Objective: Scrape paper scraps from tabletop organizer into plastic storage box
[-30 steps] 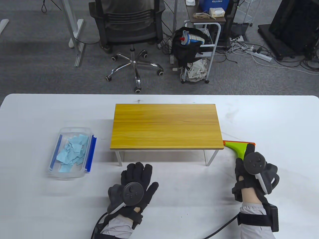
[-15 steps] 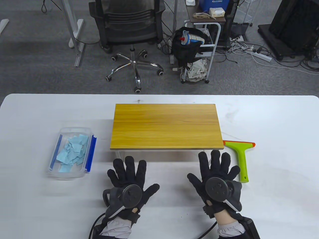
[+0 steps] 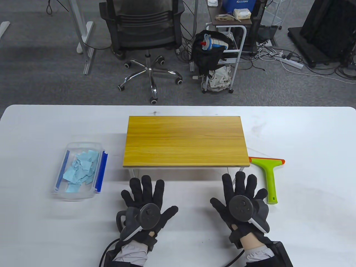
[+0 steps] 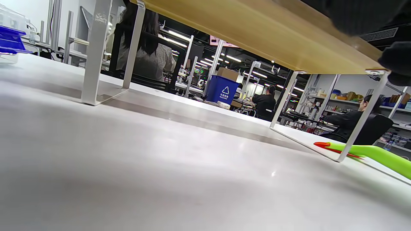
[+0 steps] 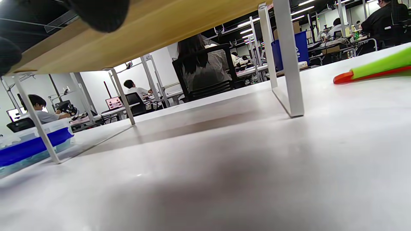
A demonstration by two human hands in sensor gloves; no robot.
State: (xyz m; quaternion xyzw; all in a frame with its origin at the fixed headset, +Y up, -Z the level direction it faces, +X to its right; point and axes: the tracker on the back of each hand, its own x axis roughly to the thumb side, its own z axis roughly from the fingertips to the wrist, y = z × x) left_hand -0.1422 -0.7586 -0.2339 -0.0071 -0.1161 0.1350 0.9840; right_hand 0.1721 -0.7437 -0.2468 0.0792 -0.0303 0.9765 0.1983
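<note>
The wooden tabletop organizer [image 3: 185, 141] stands mid-table on white legs, its top bare. The clear plastic storage box [image 3: 79, 170] with blue side clips sits to its left and holds several light blue paper scraps [image 3: 81, 168]. A green scraper [image 3: 268, 172] with an orange blade edge lies on the table right of the organizer. My left hand [image 3: 146, 198] lies flat, fingers spread, in front of the organizer. My right hand [image 3: 242, 194] lies flat too, just left of the scraper's handle. Both hands hold nothing. The scraper also shows in the left wrist view [image 4: 372, 154] and right wrist view [image 5: 379, 69].
The white table [image 3: 306, 133] stretches around the organizer. An office chair [image 3: 144, 41] and a cart [image 3: 225, 55] stand on the floor beyond the far edge. The organizer's white legs [image 5: 287, 64] show close in the wrist views.
My right hand let go of the scraper's handle, moved left and laid flat on the table. My left hand spread flat and shifted slightly. The scraper now lies free.
</note>
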